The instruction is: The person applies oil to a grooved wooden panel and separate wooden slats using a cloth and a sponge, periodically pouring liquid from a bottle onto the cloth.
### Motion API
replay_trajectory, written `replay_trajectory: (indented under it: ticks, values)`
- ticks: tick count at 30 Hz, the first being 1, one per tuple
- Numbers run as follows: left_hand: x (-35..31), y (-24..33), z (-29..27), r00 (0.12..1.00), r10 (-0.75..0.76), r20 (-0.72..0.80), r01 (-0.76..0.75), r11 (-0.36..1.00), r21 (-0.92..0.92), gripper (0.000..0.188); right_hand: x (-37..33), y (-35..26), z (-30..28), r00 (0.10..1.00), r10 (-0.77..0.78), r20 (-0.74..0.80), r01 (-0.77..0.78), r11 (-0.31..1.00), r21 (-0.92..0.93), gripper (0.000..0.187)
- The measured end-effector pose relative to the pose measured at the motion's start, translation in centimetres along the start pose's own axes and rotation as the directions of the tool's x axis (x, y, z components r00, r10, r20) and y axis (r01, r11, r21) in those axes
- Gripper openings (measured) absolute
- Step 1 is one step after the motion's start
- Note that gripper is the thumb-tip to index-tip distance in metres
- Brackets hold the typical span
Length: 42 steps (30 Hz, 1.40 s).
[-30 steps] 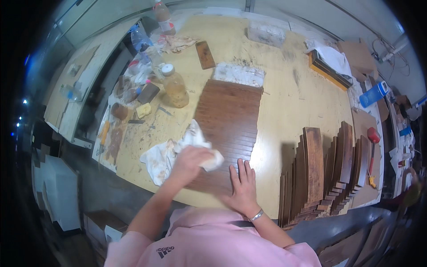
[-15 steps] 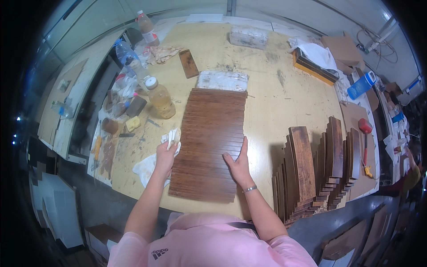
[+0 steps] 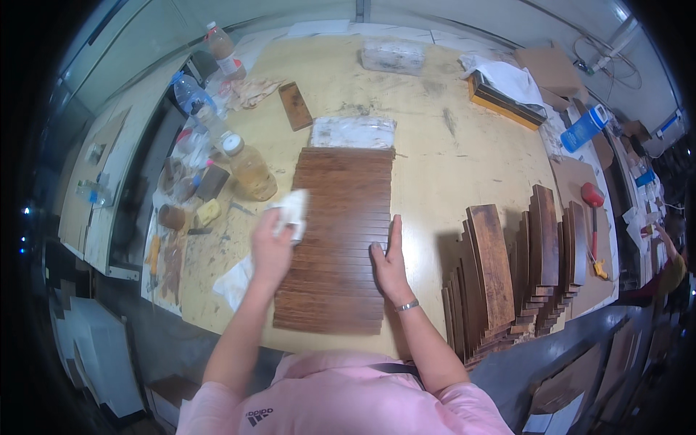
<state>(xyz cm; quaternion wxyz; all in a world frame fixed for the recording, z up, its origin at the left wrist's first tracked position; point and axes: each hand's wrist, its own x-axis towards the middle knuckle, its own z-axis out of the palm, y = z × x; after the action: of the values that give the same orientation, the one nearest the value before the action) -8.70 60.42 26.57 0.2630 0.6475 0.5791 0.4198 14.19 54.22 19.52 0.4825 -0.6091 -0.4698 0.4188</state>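
Observation:
A row of narrow brown wooden strips [image 3: 337, 239] lies side by side on the table, forming one long panel. My left hand [image 3: 271, 246], blurred by motion, is closed on a white cloth [image 3: 293, 212] over the panel's left edge. My right hand [image 3: 390, 270] rests against the right edge, thumb on the top face and fingers stretched along the side. Against the panel's far end sits a white-wrapped block [image 3: 354, 133]. Another white cloth [image 3: 233, 284] lies partly behind my left forearm.
Stacks of brown wooden boards [image 3: 493, 268] stand at the right. A bottle of yellowish liquid [image 3: 252, 172], a yellow sponge [image 3: 208, 212] and a dark block [image 3: 212, 183] are at the left. Farther back lie a loose board [image 3: 295, 106] and a second wrapped block [image 3: 393, 57].
My left hand has lifted the white cloth up and inward, over the panel's left edge. My right hand stays at the right edge. The view has shifted slightly.

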Motion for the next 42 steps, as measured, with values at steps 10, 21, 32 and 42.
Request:
replay_trajectory:
  ticks: [10,21,32,42]
  values:
    - [-1.0,-3.7,-1.5,0.884,0.302,0.357,-0.402,0.880,0.251,0.050,0.6,-1.1,0.8,1.000,-0.019,0.010,0.020,0.997,-0.072,0.072]
    - [-1.1,-2.7,-0.9,0.786,0.433,0.441,-0.593,0.730,0.339,0.036,1.2,-0.8,0.6,0.998,-0.049,-0.027,0.044,0.987,-0.153,0.069]
    - [-2.8,-7.3,-6.2,0.890,0.352,0.290,-0.446,0.809,0.383,0.040,0.7,-0.7,0.7,0.999,-0.020,-0.035,0.014,0.984,-0.178,0.069]
    - [-4.5,-0.4,-8.1,0.976,0.216,0.040,-0.220,0.965,0.141,0.037,-2.1,-2.1,-2.0,1.000,0.001,-0.004,-0.002,0.995,-0.102,0.109]
